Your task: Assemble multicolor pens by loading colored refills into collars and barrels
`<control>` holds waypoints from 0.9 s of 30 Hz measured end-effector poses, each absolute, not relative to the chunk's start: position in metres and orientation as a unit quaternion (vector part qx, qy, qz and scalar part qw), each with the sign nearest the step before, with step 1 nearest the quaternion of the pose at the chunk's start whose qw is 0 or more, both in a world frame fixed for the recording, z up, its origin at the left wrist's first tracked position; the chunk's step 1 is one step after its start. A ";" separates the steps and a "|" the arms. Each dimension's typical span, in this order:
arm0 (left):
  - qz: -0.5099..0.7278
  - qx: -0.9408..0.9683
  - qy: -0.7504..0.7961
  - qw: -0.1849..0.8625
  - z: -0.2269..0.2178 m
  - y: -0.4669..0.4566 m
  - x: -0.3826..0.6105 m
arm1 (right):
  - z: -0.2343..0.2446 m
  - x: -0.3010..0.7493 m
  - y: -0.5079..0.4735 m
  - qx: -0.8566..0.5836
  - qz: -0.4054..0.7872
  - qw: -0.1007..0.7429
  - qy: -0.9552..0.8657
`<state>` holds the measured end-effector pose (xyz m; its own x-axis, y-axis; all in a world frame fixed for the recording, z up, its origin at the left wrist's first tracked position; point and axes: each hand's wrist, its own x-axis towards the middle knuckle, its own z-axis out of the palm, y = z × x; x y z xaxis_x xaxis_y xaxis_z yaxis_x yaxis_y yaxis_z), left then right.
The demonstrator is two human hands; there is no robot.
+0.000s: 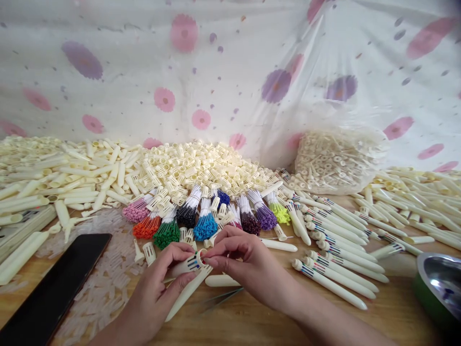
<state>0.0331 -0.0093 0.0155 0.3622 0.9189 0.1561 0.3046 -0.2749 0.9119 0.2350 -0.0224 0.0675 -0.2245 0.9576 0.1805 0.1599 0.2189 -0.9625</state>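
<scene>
Flowered sheeting (216,62) is hanging behind your wooden tabletop (259,329). From your head camera, both hands are working low in the middle. Your left hand (158,283) is gripping a slotted tube (187,265) between thumb and fingers, and its open end is facing your right hand (245,257). Coloured strips are showing in the tube's slots. Your right hand is pressing thumb and forefinger together at the tube's rim; you cannot tell whether a small part is sitting between them. A tapered barrel (183,298) is slanting just below the tube, and whether your left hand is touching it is unclear. Another barrel (219,280) is lying partly behind your right hand, with a thin dark tool (225,296) near it.

Beyond your hands, colour-tipped bundles (205,226) are standing close together, orange, green, blue, purple and yellow among them. Behind these, slotted caps (201,168) are heaping up, and loose barrels (82,180) are spreading to the left. Clear tubes (104,274) are scattering beside a dark phone (57,283) on your left. On your right, pens (338,250) are lying roughly side by side, a metal bowl (441,283) is standing at the edge of view, and a clear bag (334,158) is holding small pale parts farther back.
</scene>
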 end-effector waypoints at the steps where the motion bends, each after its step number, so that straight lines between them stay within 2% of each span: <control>1: 0.359 0.712 0.430 0.423 0.016 -0.010 0.034 | 0.068 0.235 -0.023 -0.446 0.441 0.439 -0.644; 10: 0.283 0.696 0.450 0.484 0.026 -0.015 0.045 | 0.073 0.246 -0.017 -0.476 0.431 0.334 -0.690; 20: 0.261 0.695 0.458 0.489 0.028 -0.014 0.046 | 0.076 0.259 -0.011 -0.401 0.473 0.257 -0.741; 22: 0.280 0.689 0.461 0.485 0.030 -0.012 0.046 | 0.076 0.257 -0.012 -0.402 0.480 0.268 -0.732; 27: 0.319 0.662 0.475 0.485 0.034 -0.009 0.049 | 0.069 0.238 -0.012 -0.490 0.439 0.400 -0.638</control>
<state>0.0487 -0.0089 0.0344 0.3464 0.9373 -0.0389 0.3194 -0.0789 0.9443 0.2379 -0.0117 0.0687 -0.2006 0.9763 0.0806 0.2737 0.1349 -0.9523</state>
